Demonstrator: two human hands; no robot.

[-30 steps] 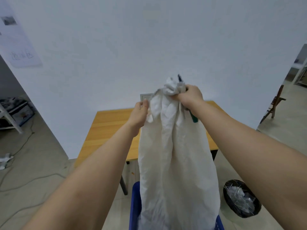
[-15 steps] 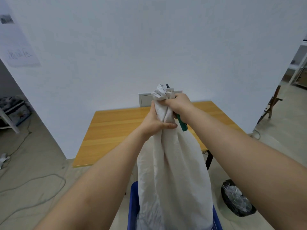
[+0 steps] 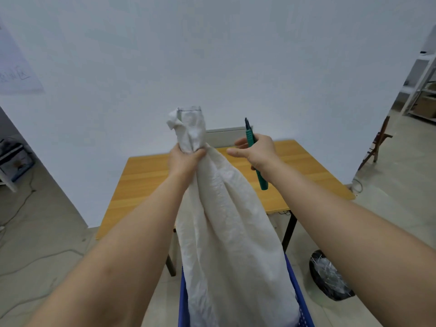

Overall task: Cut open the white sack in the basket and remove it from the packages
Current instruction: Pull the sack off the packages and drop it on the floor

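A long white woven sack (image 3: 226,227) hangs stretched upward out of a blue basket (image 3: 299,300) at the bottom centre. My left hand (image 3: 185,159) grips the sack's bunched neck, and the stitched top flops above my fist. My right hand (image 3: 256,151) is off the sack, a little to its right, and holds a green-handled cutter (image 3: 256,161) with its dark blade pointing up; thumb and forefinger stick out toward the sack. The sack hides the inside of the basket, so no packages show.
A wooden table (image 3: 146,182) with black legs stands against the white wall behind the sack. A black bin (image 3: 330,279) with clear plastic scraps sits on the floor at right. Cables trail over the floor at left; shelves and a wooden easel stand far right.
My right hand has let go of the sack's neck and moved right with the cutter. My left hand has slid up and now holds the neck alone.
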